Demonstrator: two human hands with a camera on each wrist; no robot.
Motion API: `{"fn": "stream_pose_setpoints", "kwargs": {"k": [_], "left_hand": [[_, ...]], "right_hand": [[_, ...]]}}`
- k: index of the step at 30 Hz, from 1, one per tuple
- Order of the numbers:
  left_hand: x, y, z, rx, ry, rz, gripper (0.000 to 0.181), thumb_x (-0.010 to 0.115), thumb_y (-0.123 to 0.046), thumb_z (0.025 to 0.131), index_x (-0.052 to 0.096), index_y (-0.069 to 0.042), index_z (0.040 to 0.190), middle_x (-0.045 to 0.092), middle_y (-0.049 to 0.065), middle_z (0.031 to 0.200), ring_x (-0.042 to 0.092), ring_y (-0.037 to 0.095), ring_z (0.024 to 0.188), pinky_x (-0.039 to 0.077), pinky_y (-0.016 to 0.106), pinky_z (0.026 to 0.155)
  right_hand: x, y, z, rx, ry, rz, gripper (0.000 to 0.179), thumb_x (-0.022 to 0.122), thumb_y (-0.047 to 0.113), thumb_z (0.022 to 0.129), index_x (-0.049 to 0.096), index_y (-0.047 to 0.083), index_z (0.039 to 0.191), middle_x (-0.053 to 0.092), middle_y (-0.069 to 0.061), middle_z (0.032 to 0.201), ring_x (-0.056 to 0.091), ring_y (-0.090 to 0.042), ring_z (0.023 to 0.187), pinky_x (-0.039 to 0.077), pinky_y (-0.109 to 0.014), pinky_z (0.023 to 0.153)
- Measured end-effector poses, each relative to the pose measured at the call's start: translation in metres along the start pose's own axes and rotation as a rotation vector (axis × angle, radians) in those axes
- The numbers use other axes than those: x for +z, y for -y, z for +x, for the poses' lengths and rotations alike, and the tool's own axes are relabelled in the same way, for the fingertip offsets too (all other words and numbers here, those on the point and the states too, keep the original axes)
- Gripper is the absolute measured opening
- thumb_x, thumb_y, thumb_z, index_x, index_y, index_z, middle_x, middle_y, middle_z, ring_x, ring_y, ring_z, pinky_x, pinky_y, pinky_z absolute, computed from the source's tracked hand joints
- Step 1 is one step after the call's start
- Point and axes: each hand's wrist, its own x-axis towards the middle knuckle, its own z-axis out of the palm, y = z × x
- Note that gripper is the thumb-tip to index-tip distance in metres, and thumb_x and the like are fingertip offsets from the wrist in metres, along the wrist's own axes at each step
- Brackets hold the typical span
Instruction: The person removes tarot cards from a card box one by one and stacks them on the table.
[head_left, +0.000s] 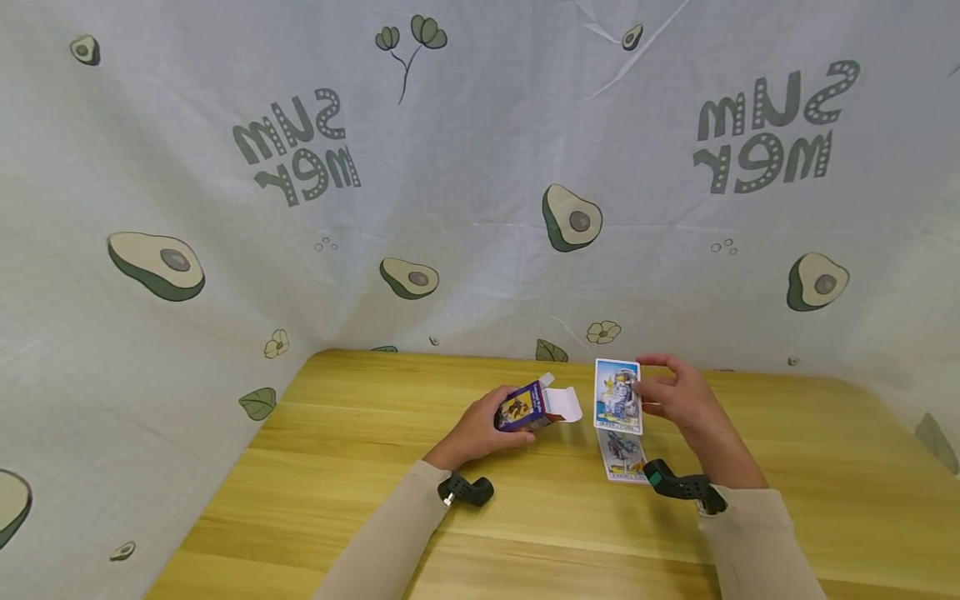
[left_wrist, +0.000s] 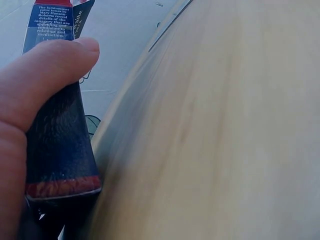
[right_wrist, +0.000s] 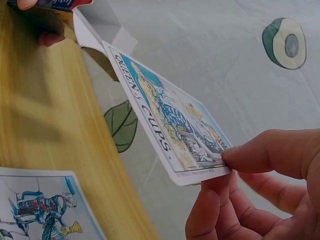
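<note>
In the head view my left hand (head_left: pixel 487 429) grips a dark blue card box (head_left: pixel 521 407) with its white end flaps hanging open toward the right. The left wrist view shows my thumb (left_wrist: pixel 60 60) across the box's printed side. My right hand (head_left: pixel 678 400) pinches a tarot card (head_left: pixel 617 396) by its right edge between thumb and fingertips, picture side up. "Queen of Cups" can be read on this card (right_wrist: pixel 172 122) in the right wrist view. Beneath it a second tarot card (head_left: pixel 624 457) lies face up on the table, its upper part covered by the held card.
The wooden table (head_left: pixel 315 483) runs back to a pale hanging cloth (head_left: pixel 480 167) printed with avocados, leaves and lettering. Black wrist cameras sit on both wrists, the right one (head_left: pixel 678 483) overlapping the lying card's corner in the head view.
</note>
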Motion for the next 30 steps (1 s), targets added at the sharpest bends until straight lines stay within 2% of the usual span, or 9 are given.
{"fn": "stream_pose_setpoints", "kwargs": {"k": [7,16,23,30], "left_hand": [[0.002,0.000,-0.001,-0.005,0.006,-0.009,0.071,0.079,-0.039,0.079,0.046,-0.017,0.138,0.056,-0.004,0.116,0.053,0.011,0.097,0.046,0.026,0.082],[0.001,0.002,-0.001,-0.010,0.002,0.000,0.071,0.078,-0.040,0.079,0.045,-0.019,0.138,0.056,-0.004,0.118,0.053,0.011,0.098,0.046,0.026,0.084],[0.000,0.001,-0.001,-0.010,0.007,0.003,0.070,0.078,-0.039,0.080,0.045,-0.019,0.139,0.055,-0.004,0.118,0.053,0.011,0.099,0.045,0.026,0.084],[0.001,0.001,-0.001,-0.011,0.003,0.010,0.070,0.078,-0.040,0.080,0.045,-0.020,0.139,0.055,-0.004,0.119,0.053,0.011,0.099,0.046,0.026,0.083]], "right_hand": [[-0.004,-0.011,-0.002,-0.017,0.032,-0.023,0.055,0.058,0.018,0.096,0.035,0.002,0.144,0.059,-0.026,0.120,0.062,-0.027,0.093,0.050,-0.046,0.089],[-0.009,-0.024,-0.003,-0.023,0.055,-0.055,0.052,0.060,0.013,0.095,0.039,-0.003,0.140,0.054,-0.034,0.121,0.062,-0.023,0.085,0.055,-0.036,0.077],[-0.011,-0.037,-0.004,0.023,0.048,-0.127,0.052,0.062,0.016,0.094,0.042,-0.001,0.139,0.050,-0.034,0.127,0.063,-0.025,0.089,0.054,-0.036,0.078],[-0.009,-0.043,-0.007,0.029,0.079,-0.134,0.050,0.062,0.016,0.093,0.044,-0.002,0.136,0.053,-0.034,0.123,0.062,-0.025,0.088,0.054,-0.035,0.075]]}}
